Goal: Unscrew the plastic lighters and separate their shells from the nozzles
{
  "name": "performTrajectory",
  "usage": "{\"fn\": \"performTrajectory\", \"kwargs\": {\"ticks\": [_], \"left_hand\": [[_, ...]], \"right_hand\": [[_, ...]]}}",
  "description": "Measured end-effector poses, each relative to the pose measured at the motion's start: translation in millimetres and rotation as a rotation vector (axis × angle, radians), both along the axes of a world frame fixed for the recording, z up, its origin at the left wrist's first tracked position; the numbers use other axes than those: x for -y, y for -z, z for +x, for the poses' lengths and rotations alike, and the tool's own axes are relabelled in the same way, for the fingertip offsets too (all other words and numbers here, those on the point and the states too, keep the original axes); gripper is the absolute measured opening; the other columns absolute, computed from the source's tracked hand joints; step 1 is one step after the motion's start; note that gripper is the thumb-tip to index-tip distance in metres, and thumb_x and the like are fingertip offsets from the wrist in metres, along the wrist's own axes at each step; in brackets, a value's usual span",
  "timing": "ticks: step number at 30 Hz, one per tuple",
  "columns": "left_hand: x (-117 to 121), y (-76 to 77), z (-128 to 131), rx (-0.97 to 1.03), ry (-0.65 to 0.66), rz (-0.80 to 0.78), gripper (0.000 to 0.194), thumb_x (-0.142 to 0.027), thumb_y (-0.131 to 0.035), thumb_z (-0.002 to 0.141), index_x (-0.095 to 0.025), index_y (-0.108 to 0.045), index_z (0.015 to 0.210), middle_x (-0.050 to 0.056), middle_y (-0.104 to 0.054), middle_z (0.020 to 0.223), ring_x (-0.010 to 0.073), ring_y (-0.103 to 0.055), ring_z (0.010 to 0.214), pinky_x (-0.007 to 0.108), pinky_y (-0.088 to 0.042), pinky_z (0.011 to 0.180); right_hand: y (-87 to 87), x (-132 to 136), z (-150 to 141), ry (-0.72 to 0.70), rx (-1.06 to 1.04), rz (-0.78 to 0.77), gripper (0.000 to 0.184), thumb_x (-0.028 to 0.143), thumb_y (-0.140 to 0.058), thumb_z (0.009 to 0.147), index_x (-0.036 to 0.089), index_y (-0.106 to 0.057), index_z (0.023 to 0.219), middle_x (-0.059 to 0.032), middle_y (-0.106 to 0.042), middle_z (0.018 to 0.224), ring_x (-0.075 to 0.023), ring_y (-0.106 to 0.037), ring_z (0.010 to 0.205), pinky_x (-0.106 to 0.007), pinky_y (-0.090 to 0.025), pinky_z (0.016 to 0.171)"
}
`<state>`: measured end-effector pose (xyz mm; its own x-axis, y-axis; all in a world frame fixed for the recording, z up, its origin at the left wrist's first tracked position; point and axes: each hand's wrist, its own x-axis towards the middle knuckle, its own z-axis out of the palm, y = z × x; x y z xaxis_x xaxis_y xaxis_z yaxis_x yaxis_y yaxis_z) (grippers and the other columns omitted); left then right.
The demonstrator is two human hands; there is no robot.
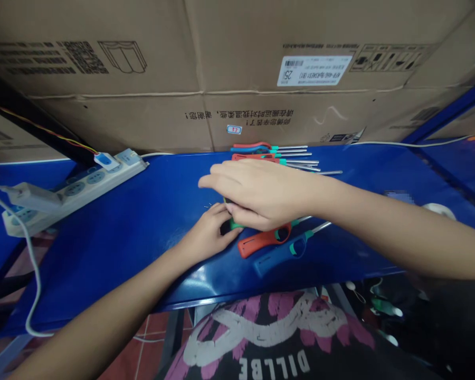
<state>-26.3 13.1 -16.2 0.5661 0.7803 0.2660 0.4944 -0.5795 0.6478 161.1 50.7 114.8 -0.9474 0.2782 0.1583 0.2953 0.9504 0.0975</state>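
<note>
Lighters [264, 243], two nearer, flank right hand [257, 190]; left hand [211, 232] holds one green object [235, 225].

Brown cardboard cartons [150, 31] standing behind a glossy blue desk [114, 211], red tiled floor [154, 327] below, blue metal upright [451, 108] at the far right, light glaring off the desk's front

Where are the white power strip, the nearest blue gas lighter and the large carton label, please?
White power strip [76, 190]: head view, socket face.
Nearest blue gas lighter [267, 261]: head view, handle.
Large carton label [314, 71]: head view, middle.
</note>
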Motion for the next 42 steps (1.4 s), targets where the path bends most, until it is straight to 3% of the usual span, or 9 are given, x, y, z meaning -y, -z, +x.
{"fn": "performTrajectory", "kwargs": {"ticks": [3, 7, 11, 16, 25, 32, 36, 39, 42], "left_hand": [[1, 2.2, 1, 0.038, -0.038, -0.006, 0.020, -0.025, -0.066, 0.088, -0.018, -0.069, 0.107, 0.011, -0.072, 0.113, 0.0296, -0.067, 0.109, 0.048, -0.055, 0.096], [2, 2.5, 5, 0.098, -0.038, -0.029, 0.029, -0.020, -0.066, 0.086, -0.020, -0.068, 0.115, 0.010, -0.072, 0.119, 0.0296, -0.066, 0.115, 0.047, -0.053, 0.102], [3, 0.2, 8, 0.122, -0.050, -0.073, 0.034, -0.019, -0.067, 0.085, -0.019, -0.066, 0.119, 0.010, -0.071, 0.121, 0.0303, -0.065, 0.116, 0.046, -0.054, 0.101], [5, 1.2, 11, 0.115, -0.046, -0.072, 0.022, -0.022, -0.068, 0.086, -0.020, -0.069, 0.108, 0.009, -0.072, 0.114, 0.0289, -0.066, 0.114, 0.046, -0.052, 0.103], [5, 9.7, 10, 0.117, 0.006, 0.037, 0.031, -0.025, -0.069, 0.087, -0.016, -0.066, 0.116, 0.013, -0.070, 0.121, 0.0309, -0.065, 0.115, 0.049, -0.055, 0.099], [3, 6.4, 7, 0.089, 0.037, -0.019, 0.038, -0.029, -0.070, 0.088, -0.018, -0.063, 0.124, 0.012, -0.069, 0.122, 0.0300, -0.064, 0.116, 0.048, -0.056, 0.099], [2, 4.1, 4, 0.102, 0.050, 0.003, 0.034, -0.026, -0.072, 0.086, -0.019, -0.065, 0.118, 0.010, -0.070, 0.119, 0.0289, -0.064, 0.116, 0.046, -0.055, 0.100], [1, 2.4, 3, 0.080, 0.064, -0.005, 0.030, -0.023, -0.070, 0.085, -0.019, -0.067, 0.115, 0.010, -0.071, 0.115, 0.0284, -0.066, 0.110, 0.045, -0.056, 0.096], [0, 2.0, 3, 0.054, 0.072, 0.002, 0.030, -0.023, -0.070, 0.085, -0.017, -0.067, 0.114, 0.010, -0.072, 0.112, 0.0281, -0.068, 0.105, 0.044, -0.058, 0.090]], "right_hand": [[0.8, 3, -3, 0.068, 0.016, -0.034, 0.041, 0.037, -0.032, 0.105, 0.008, -0.054, 0.122, -0.0118, -0.068, 0.095, -0.0227, -0.060, 0.082, -0.037, -0.039, 0.074], [-2.9, 7, -11, 0.090, 0.030, -0.075, 0.036, 0.030, -0.038, 0.102, 0.007, -0.052, 0.125, -0.0135, -0.070, 0.098, -0.0230, -0.061, 0.081, -0.034, -0.036, 0.067], [-8.5, 11, -16, 0.150, 0.082, -0.051, 0.032, 0.034, -0.039, 0.101, 0.010, -0.060, 0.108, -0.0117, -0.070, 0.084, -0.0213, -0.059, 0.070, -0.032, -0.031, 0.061], [-14.4, 16, -13, 0.183, 0.063, -0.070, 0.031, 0.038, -0.045, 0.099, 0.012, -0.062, 0.102, -0.0110, -0.069, 0.087, -0.0209, -0.058, 0.071, -0.032, -0.028, 0.058], [-14.3, 23, -3, 0.327, 0.033, -0.083, 0.033, 0.034, -0.038, 0.101, 0.013, -0.063, 0.096, -0.0094, -0.068, 0.081, -0.0173, -0.053, 0.064, -0.030, -0.022, 0.057], [-12.0, 24, -2, 0.297, 0.044, -0.136, 0.037, 0.038, -0.036, 0.101, 0.012, -0.063, 0.102, -0.0096, -0.069, 0.084, -0.0178, -0.052, 0.066, -0.031, -0.020, 0.056], [-12.2, 25, -1, 0.266, 0.023, -0.172, 0.030, 0.030, -0.041, 0.097, 0.012, -0.060, 0.112, -0.0114, -0.069, 0.098, -0.0190, -0.054, 0.075, -0.030, -0.022, 0.056], [-11.7, 26, 0, 0.288, 0.046, -0.160, 0.031, 0.033, -0.038, 0.099, 0.013, -0.061, 0.106, -0.0093, -0.069, 0.085, -0.0175, -0.052, 0.067, -0.030, -0.021, 0.057], [-11.1, 26, 1, 0.269, 0.028, -0.177, 0.027, 0.028, -0.040, 0.097, 0.013, -0.059, 0.108, -0.0100, -0.070, 0.090, -0.0169, -0.053, 0.069, -0.029, -0.022, 0.057]]}}
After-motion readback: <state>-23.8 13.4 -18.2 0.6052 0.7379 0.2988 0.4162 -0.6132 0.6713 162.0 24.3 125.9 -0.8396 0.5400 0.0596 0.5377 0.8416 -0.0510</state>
